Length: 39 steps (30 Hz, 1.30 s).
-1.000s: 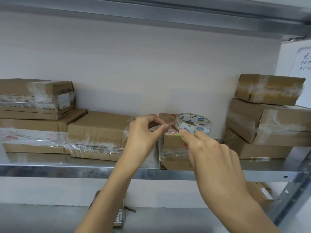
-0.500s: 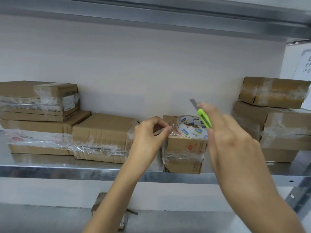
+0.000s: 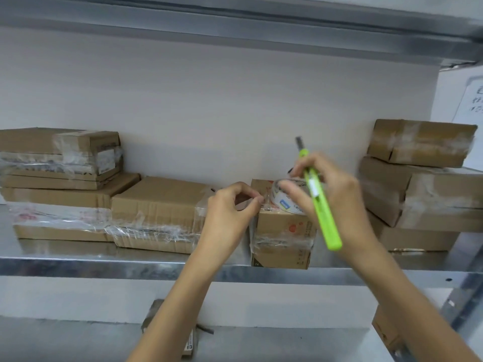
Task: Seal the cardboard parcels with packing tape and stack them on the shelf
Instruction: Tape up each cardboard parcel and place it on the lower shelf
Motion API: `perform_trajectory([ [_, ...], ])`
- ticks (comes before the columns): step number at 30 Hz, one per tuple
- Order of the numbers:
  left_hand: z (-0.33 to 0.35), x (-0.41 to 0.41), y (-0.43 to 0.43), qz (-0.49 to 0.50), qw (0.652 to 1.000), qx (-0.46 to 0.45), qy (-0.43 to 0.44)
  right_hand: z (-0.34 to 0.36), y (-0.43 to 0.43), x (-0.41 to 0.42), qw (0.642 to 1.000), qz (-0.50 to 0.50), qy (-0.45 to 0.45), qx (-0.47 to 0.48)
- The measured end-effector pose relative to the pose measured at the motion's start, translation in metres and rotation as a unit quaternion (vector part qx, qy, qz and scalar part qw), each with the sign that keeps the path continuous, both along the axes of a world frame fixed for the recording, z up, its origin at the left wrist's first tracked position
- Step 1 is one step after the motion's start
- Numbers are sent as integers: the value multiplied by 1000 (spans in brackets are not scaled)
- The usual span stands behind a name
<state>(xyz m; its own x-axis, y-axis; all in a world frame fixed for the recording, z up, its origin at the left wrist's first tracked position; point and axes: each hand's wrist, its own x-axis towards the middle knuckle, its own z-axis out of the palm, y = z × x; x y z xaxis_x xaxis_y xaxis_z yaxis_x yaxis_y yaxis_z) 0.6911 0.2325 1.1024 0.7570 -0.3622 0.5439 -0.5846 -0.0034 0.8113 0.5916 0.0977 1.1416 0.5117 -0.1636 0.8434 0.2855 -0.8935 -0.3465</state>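
Green cutter (image 3: 317, 197) slants blade-up in right hand (image 3: 339, 197); left hand (image 3: 230, 207) pinches tape (image 3: 282, 202).

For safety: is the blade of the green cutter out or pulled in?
Out: a grey blade projects past the upper end of the green cutter held in the right hand.

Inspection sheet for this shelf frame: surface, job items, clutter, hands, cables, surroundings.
Surface: metal shelf, boxes along it.
Job's things: small box at the front edge, tape roll on top; taped left stack, right stack, flat box between.
Clutter: nothing seen.
Grippers: left hand pinches the tape's loose end; right hand holds cutter, blade up.
Cables: nothing seen.
Surroundings: white wall, upper shelf, lower box, written note at right.
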Motion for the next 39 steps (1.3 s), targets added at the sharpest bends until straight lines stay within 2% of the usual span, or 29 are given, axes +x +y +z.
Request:
perform_trajectory([
  [2, 2, -1, 1, 3, 1000, 8, -6, -14, -1, 6, 994, -48, 62, -79],
  [4, 2, 0, 1, 6, 1000, 16, -7, -18, -5, 6, 987, -55, 81, -125],
  [6, 2, 1, 1, 10, 1000, 23, -7, -15, -11, 3, 989, -33, 90, -108],
  [9, 5, 1, 0, 10, 999, 42, -9, -10, -20, -7, 992, 7, 120, -24],
  [13, 12, 1, -2, 15, 996, 88, -25, -13, -32, -10, 988, -37, 103, -112],
  [15, 14, 1, -2, 12, 996, 90, -22, -10, -32, -12, 991, -38, 60, -117],
  [17, 13, 1, -1, 7, 997, 80, -17, -5, -25, -15, 995, -46, -27, -83],
  [19, 10, 0, -1, 4, 998, 68, -7, 4, -13, -19, 997, -28, -77, 9],
  [22, 7, 2, -2, 2, 999, 45, 14, 19, 4, -13, 981, 58, -32, 182],
  [25, 4, 2, -2, 8, 999, 29, 17, 25, 12, 1, 970, 81, 2, 228],
  [28, 3, 2, -3, 13, 999, 25, 17, 19, 13, 16, 962, 81, -9, 261],
  [33, 4, 2, -4, 19, 999, 25, 18, 8, 9, 26, 976, 38, -34, 213],
  [39, 3, 1, -5, 19, 1000, 19, 12, 6, 13, 31, 992, -7, 13, 125],
])
